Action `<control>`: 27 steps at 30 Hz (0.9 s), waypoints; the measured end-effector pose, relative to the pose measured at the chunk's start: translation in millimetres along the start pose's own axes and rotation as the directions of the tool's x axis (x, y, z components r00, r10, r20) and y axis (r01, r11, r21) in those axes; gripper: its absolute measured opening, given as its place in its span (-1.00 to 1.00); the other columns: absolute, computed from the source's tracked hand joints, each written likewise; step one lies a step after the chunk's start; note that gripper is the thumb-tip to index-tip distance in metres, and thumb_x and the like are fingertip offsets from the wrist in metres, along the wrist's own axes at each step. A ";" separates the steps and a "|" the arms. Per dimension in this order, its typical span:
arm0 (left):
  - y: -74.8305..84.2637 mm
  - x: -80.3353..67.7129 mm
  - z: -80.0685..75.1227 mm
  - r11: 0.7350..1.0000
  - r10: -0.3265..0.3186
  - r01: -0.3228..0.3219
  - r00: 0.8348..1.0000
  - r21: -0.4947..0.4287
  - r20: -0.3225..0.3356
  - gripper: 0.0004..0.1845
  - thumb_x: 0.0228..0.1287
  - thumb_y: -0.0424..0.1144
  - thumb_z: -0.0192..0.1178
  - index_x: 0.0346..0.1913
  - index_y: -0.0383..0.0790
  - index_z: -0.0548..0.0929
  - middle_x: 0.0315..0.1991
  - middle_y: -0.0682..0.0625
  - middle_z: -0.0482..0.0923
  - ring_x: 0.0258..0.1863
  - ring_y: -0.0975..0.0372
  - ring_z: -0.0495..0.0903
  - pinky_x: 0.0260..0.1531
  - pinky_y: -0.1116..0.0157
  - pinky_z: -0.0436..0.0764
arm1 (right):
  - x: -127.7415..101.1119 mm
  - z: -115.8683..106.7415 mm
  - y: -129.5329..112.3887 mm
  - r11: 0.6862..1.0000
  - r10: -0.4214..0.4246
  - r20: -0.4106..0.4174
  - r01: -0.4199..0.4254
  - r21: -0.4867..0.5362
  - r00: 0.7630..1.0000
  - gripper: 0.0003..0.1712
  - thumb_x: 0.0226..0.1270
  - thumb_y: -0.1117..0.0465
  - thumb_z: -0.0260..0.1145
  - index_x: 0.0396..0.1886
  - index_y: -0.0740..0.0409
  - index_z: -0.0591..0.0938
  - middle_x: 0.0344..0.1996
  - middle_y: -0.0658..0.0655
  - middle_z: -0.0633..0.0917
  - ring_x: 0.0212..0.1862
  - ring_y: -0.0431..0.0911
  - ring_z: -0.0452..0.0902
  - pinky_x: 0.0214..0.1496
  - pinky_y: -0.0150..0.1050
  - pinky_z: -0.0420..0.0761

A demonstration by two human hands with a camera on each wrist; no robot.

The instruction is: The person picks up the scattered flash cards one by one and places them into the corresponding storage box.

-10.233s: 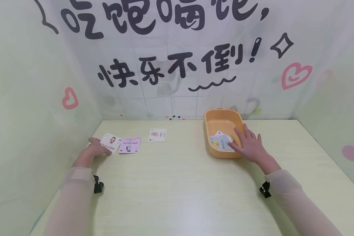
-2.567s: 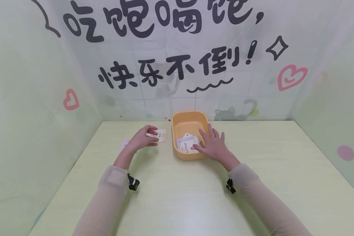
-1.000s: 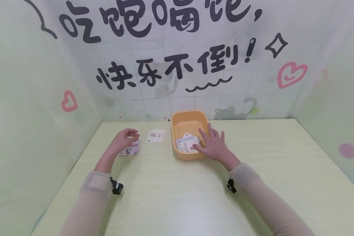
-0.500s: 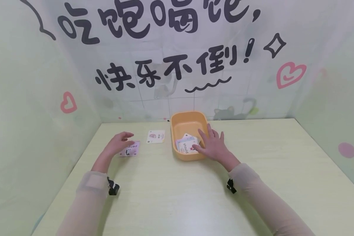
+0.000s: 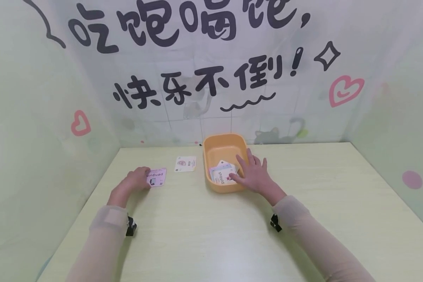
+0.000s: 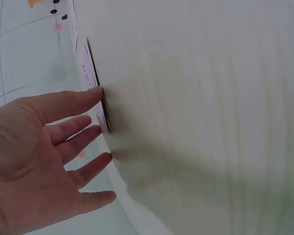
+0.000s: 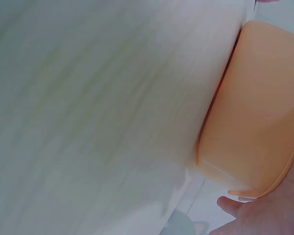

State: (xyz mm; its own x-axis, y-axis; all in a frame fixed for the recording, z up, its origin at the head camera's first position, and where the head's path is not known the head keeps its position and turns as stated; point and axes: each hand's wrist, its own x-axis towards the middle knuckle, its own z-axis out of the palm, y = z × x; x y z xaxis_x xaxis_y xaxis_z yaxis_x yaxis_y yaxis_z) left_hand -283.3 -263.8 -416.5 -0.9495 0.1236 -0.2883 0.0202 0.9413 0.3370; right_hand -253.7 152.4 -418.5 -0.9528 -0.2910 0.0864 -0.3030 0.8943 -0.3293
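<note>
A pink "penguin" card [image 5: 156,177] lies flat on the pale green table [image 5: 211,231] at the left. My left hand [image 5: 135,183] touches its left edge with straight fingers; in the left wrist view the fingertips [image 6: 95,93] meet the card's edge [image 6: 99,110]. A white "ear" card [image 5: 185,164] lies just right of it. An orange tub [image 5: 221,147] stands at the centre back with several cards [image 5: 223,175] inside. My right hand [image 5: 252,175] rests flat over the tub's right rim, fingers spread onto the cards. The right wrist view shows the tub's outer wall [image 7: 250,112].
Printed walls close in the table on the left, back and right. Wide bare tabletop spreads in front of both hands and to the right of the tub.
My left hand has drawn back from the "ear" card and come down to the left edge of the "penguin" card. The right hand stays on the tub.
</note>
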 end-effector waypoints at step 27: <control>-3.5 -9.3 8.4 0.975 0.057 -0.070 0.996 -0.212 -0.066 -0.05 0.06 -0.28 0.47 0.39 -0.50 0.11 0.16 -0.44 0.26 0.00 -0.09 0.40 0.09 -0.01 0.51 | 1.4 3.1 -0.4 1.000 0.000 0.010 0.000 -0.015 1.000 -0.01 0.36 -0.37 0.06 0.60 0.06 0.10 0.59 0.41 -0.14 0.50 0.43 0.03 0.45 0.57 -0.19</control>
State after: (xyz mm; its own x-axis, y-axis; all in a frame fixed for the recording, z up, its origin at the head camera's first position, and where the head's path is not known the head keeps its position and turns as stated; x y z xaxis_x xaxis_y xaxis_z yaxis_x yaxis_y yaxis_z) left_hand -271.8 -265.5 -422.6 -0.9654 0.1562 -0.2090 0.0196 0.8423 0.5387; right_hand -254.9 150.5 -421.2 -0.9527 -0.2942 0.0768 -0.3031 0.8995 -0.3148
